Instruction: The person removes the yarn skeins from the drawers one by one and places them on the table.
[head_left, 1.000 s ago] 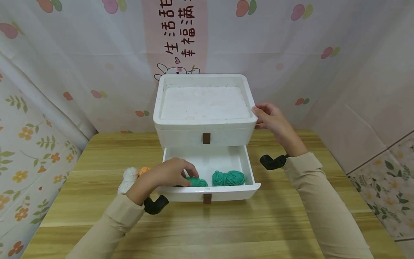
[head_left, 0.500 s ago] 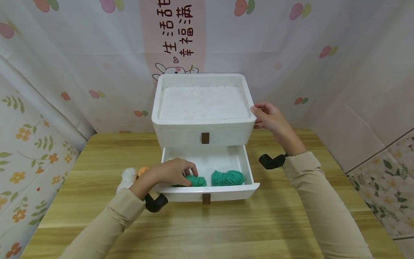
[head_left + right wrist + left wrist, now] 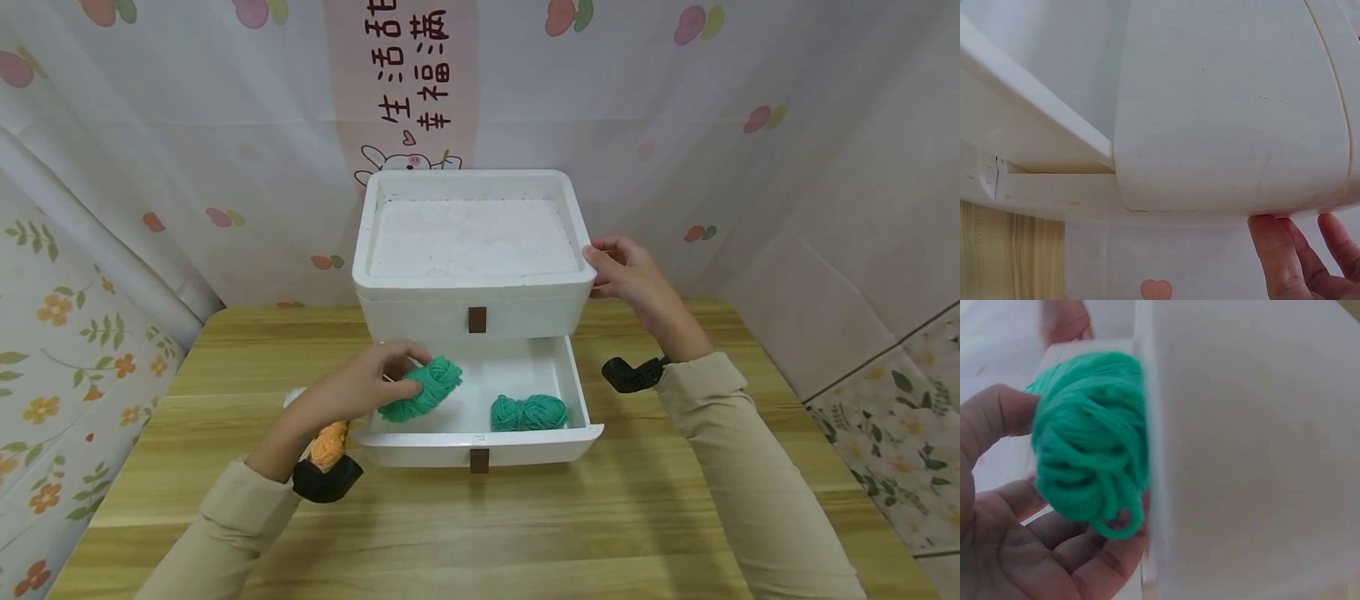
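Note:
My left hand (image 3: pixel 363 379) holds a green skein of yarn (image 3: pixel 423 392) between thumb and fingers, raised above the left part of the pulled-out lower drawer (image 3: pixel 480 450). Close up in the left wrist view, the yarn (image 3: pixel 1094 444) has a loose loop hanging at its end, and the drawer's white wall (image 3: pixel 1254 450) stands right beside it. A second green skein (image 3: pixel 528 412) lies in the drawer at the front right. My right hand (image 3: pixel 633 279) rests with its fingertips against the right side of the white two-drawer box (image 3: pixel 476 283); the right wrist view shows these fingertips (image 3: pixel 1269 228) at its side.
An orange skein (image 3: pixel 327 446) and a white skein (image 3: pixel 292 396) lie on the wooden table (image 3: pixel 525 533) left of the drawer, partly hidden by my left arm. The upper drawer with its brown tab (image 3: pixel 477 320) is closed. A patterned curtain (image 3: pixel 637 100) hangs behind.
My left hand has lifted the left green skein from the drawer floor and shifted slightly left and back. The orange skein now shows past the wrist. My right hand has stayed put.

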`<state>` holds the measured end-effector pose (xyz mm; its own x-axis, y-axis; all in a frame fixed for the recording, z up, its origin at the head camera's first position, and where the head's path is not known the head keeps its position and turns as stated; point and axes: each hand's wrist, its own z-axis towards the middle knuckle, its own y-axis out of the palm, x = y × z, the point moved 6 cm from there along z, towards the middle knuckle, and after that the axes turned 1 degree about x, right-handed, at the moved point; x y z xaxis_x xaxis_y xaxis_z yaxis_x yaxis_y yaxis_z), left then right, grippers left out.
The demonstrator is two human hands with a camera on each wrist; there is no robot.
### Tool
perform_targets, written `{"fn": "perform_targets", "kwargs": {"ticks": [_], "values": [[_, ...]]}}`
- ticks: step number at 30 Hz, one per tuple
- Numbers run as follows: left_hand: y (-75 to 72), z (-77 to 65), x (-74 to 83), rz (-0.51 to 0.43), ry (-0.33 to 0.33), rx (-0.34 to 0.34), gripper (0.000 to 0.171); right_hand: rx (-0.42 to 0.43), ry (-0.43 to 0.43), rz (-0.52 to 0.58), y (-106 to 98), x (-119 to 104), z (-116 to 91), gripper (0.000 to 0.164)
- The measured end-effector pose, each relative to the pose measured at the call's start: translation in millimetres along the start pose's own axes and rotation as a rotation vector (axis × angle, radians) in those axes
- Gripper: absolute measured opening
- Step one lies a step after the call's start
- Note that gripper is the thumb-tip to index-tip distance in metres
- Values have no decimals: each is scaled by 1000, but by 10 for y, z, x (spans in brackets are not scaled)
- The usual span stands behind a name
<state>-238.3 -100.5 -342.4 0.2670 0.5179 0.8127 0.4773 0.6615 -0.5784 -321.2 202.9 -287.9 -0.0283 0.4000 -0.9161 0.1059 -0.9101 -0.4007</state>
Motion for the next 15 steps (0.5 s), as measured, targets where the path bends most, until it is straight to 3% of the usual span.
{"fn": "perform_targets", "kwargs": {"ticks": [5,8,15], "values": [[-239,-262,-140,-115,-54,95,36,2,0,-9,10,1,-1,59],[-390,-433,-259,-134,-80,147,37,4,0,-9,10,3,-4,60],[-656,-821,-675,-34,-192,236,42,5,3,-10,4,-8,-8,59]]}}
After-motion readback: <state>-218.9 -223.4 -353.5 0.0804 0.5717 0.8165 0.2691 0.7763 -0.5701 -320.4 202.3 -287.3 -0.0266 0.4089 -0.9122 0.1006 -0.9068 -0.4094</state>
